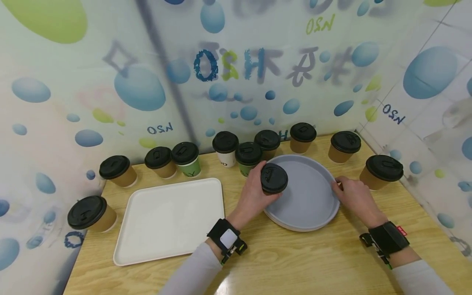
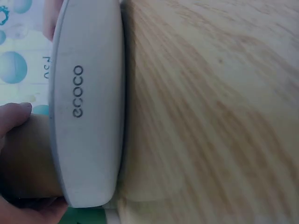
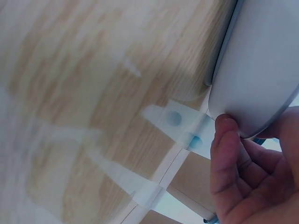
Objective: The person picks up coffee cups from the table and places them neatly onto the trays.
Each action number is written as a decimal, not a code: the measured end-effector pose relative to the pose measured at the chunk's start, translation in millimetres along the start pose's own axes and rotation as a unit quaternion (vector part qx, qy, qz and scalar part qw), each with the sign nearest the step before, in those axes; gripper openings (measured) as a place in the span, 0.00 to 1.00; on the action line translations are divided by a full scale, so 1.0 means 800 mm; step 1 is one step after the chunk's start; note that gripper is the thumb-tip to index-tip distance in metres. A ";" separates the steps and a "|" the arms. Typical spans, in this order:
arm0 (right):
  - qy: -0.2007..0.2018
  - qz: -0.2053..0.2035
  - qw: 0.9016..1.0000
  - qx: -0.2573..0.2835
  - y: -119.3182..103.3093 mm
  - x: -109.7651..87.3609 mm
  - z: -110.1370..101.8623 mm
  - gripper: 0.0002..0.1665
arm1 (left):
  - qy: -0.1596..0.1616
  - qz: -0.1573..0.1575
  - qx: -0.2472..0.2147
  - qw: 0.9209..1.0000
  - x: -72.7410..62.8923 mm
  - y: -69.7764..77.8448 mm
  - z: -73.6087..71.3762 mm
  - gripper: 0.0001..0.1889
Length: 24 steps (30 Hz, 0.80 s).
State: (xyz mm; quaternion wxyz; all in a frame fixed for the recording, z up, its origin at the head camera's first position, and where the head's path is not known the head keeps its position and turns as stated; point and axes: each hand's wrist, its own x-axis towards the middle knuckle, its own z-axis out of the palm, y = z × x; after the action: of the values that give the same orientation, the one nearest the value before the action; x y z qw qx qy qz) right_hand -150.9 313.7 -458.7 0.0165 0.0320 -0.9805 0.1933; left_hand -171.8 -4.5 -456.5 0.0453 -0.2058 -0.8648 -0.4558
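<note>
My left hand (image 1: 253, 193) grips a brown paper cup (image 2: 29, 156) whose black lid (image 1: 274, 178) faces up. This cup overlaps the left edge of a round grey tray (image 1: 311, 196) in the head view. On the tray's opposite side, my right hand (image 1: 355, 198) pinches the rim between thumb and fingers. From the left wrist, the tray's pale side wall (image 2: 88, 154) shows the printed word "ecoco". The right wrist view has the fingertips (image 3: 225, 122) against the outer wall. Just behind the left hand stands a green cup (image 1: 248, 155) with a black lid, partly hidden.
A white rectangular tray (image 1: 171, 221) lies on the wooden table (image 1: 280, 262) to the left. Several lidded cups stand around the back and sides, among them a white one (image 1: 225, 148), a green one (image 1: 186, 159) and a large brown one (image 1: 381, 172). A printed curtain (image 1: 236, 102) hangs behind.
</note>
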 end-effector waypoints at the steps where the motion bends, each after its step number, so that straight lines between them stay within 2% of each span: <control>1: 0.000 0.001 1.000 0.000 0.000 0.000 0.000 0.22 | 0.000 -0.005 -0.001 1.000 0.000 0.000 0.001 0.54; 6: 0.001 0.005 1.000 -0.001 -0.001 0.000 0.001 0.22 | 0.002 -0.022 -0.005 1.000 -0.001 -0.001 0.003 0.54; 13: 0.000 0.003 1.000 0.001 -0.001 0.002 0.000 0.22 | 0.005 -0.024 -0.008 1.000 0.000 -0.005 0.003 0.54; 17: -0.003 0.004 1.000 0.004 -0.001 0.002 0.000 0.22 | -0.001 -0.033 -0.012 0.999 -0.002 -0.006 -0.001 0.58; 21: -0.004 0.006 1.000 0.005 -0.001 0.001 0.000 0.23 | -0.001 -0.044 -0.010 0.999 -0.014 -0.003 -0.013 0.63; 24: -0.005 0.007 1.000 0.005 -0.001 0.000 -0.001 0.23 | 0.018 -0.038 0.020 0.999 -0.030 0.002 -0.024 0.58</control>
State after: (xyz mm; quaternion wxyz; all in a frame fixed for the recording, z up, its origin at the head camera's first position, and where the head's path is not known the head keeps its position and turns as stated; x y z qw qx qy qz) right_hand -150.5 313.4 -458.0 0.0103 0.0258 -0.9797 0.1986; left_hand -151.2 -26.4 -450.3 0.0474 -0.1634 -0.8799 -0.4436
